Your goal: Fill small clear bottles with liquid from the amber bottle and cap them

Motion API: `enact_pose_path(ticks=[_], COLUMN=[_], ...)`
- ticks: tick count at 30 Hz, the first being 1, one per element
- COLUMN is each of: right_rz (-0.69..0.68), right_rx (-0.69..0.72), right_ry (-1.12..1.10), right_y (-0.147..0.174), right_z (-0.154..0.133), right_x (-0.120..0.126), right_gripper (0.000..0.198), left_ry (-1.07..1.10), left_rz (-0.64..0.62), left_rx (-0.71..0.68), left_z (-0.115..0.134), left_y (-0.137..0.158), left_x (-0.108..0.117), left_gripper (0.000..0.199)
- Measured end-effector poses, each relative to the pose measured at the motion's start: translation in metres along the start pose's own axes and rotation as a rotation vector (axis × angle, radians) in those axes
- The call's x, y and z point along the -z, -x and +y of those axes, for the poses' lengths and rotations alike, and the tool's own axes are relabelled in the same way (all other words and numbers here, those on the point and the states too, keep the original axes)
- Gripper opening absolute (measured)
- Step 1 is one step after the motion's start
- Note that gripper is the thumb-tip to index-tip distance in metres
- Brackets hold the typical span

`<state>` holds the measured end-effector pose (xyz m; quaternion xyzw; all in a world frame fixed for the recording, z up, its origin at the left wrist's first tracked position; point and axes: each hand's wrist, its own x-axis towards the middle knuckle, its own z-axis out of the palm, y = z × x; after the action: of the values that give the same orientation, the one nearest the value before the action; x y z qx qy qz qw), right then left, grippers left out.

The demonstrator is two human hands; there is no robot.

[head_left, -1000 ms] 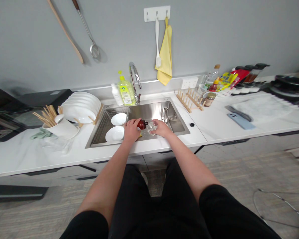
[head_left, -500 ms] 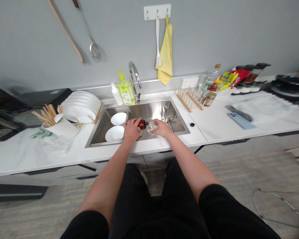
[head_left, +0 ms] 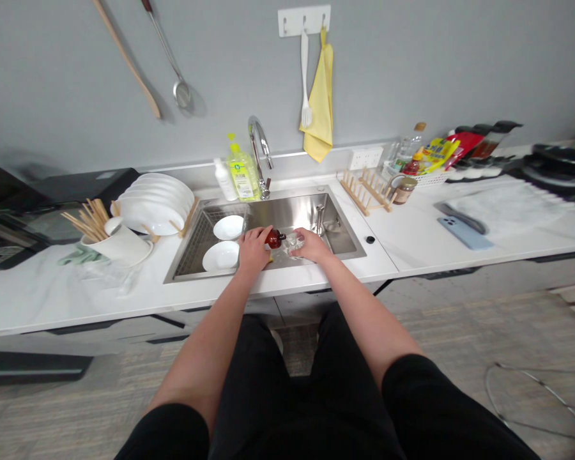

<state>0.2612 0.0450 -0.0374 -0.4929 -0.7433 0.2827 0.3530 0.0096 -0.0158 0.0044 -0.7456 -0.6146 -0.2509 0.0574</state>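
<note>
My left hand (head_left: 255, 248) is closed around a small red-brown bottle (head_left: 274, 239), which lies tilted with its dark neck pointing right. Close by, my right hand (head_left: 311, 245) grips a clear glass (head_left: 293, 243) whose mouth is turned toward the bottle's neck. Both are held over the steel sink (head_left: 290, 207), near its front edge. A bit of yellow (head_left: 270, 259) shows below my left hand; what it is I cannot make out. White bowls (head_left: 221, 256) sit in the sink's left part.
Behind the sink rise the faucet (head_left: 259, 144) and a yellow-green soap bottle (head_left: 242, 171). Left stand racked white plates (head_left: 153, 204) and a chopstick holder (head_left: 117, 246). Right of the sink are a wooden rack (head_left: 367, 190), a jar (head_left: 404, 190) and a phone (head_left: 464, 232).
Both hands keep nearly the same place and grip. The view has shifted very slightly, and the glass seems turned a little.
</note>
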Motion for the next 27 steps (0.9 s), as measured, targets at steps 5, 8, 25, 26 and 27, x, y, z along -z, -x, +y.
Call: enact_pose_path(ticks=[5, 8, 25, 26, 27], right_rz=[0.002, 0.003, 0.005, 0.005, 0.006], right_rx=[0.002, 0.002, -0.017, -0.018, -0.019], right_ry=[0.003, 0.008, 0.02, 0.021, 0.022], right_y=[-0.0007, -0.0009, 0.0002, 0.0002, 0.0002], right_z=[0.0012, 0.0018, -0.001, -0.0011, -0.0012], right_x=[-0.001, -0.0011, -0.0004, -0.0005, -0.0005], right_gripper=[0.087, 0.085, 0.086, 0.086, 0.085], left_ry=[-0.047, -0.063, -0.068, -0.068, -0.066], left_rz=[-0.024, -0.025, -0.001, 0.001, 0.002], left_rx=[0.009, 0.012, -0.003, -0.006, -0.009], left_z=[0.0018, 0.0027, 0.0035, 0.0036, 0.0037], left_y=[0.0001, 0.0002, 0.0011, 0.0011, 0.0011], left_x=[0.0009, 0.0012, 0.0005, 0.0007, 0.0008], left_gripper=[0.079, 0.078, 0.077, 0.078, 0.078])
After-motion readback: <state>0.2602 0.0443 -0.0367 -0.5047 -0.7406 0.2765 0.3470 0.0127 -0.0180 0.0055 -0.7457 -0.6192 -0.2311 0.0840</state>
